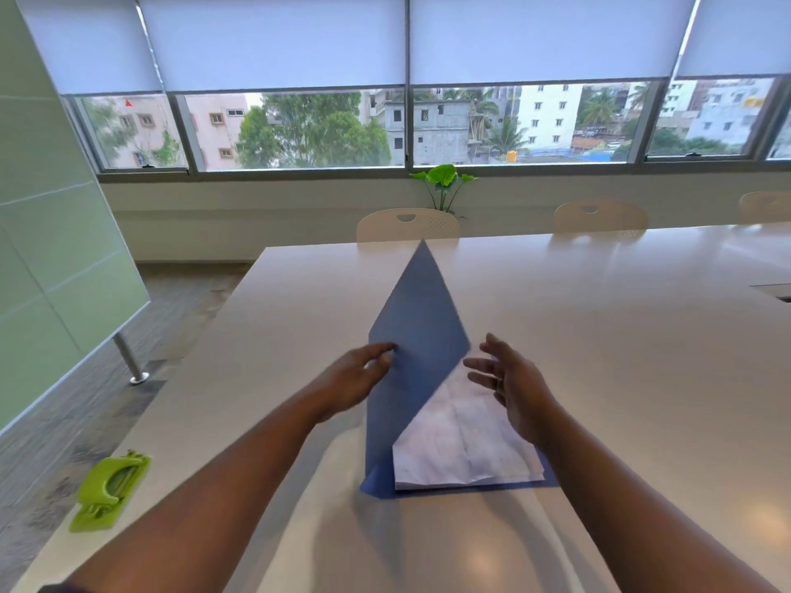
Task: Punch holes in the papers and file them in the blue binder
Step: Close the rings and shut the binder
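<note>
The blue binder [417,331] lies on the white table in front of me, its front cover raised and standing partly open. White papers [462,447] lie inside on the binder's lower half, their near edge showing. My left hand [357,378] holds the raised cover's left edge with thumb and fingers. To the right of the cover my right hand [509,378] hovers over the papers, fingers spread, holding nothing. A green hole punch [109,490] sits at the table's near left edge, far from both hands.
The long white table [599,336] stretches away to the right. Beige chairs [406,224] stand along its far side, with a small green plant [445,181] behind them under the windows. A green glass board [55,250] stands on the left.
</note>
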`<state>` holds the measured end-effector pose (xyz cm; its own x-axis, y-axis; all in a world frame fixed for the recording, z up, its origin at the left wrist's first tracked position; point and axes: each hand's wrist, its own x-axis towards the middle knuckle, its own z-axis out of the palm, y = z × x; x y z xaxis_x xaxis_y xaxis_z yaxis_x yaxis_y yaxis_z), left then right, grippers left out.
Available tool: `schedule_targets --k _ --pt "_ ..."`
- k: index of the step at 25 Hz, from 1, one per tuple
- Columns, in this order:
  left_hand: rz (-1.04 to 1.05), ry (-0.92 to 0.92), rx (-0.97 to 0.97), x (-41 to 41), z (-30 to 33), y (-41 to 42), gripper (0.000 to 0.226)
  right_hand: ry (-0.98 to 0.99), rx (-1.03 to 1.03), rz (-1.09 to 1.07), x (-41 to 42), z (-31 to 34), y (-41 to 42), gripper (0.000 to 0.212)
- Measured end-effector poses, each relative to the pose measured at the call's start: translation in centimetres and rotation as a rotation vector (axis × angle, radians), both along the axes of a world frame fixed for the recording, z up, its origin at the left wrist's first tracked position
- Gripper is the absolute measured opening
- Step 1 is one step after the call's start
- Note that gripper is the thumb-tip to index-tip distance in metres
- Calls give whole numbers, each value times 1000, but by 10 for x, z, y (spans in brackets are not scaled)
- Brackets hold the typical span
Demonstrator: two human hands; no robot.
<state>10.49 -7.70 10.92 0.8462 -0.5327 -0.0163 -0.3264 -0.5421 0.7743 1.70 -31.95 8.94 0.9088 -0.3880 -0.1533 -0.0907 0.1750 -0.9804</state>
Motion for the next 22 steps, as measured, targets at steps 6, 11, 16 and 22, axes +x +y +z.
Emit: schedule_targets --k 6,11,16,22 --pt "1 -34 296 3 -63 -14 61 99 173 -159 -17 -5 -70 39" --pt "90 -26 225 -5 -78 -27 86 422 -574 -55 -35 -42 -74 42" --pt "356 334 -171 -4 -71 -33 72 643 -1113 91 -19 -55 -51 72" --pt "343 802 -498 -3 -67 -23 56 497 -804 71 -10 -56 -38 93"
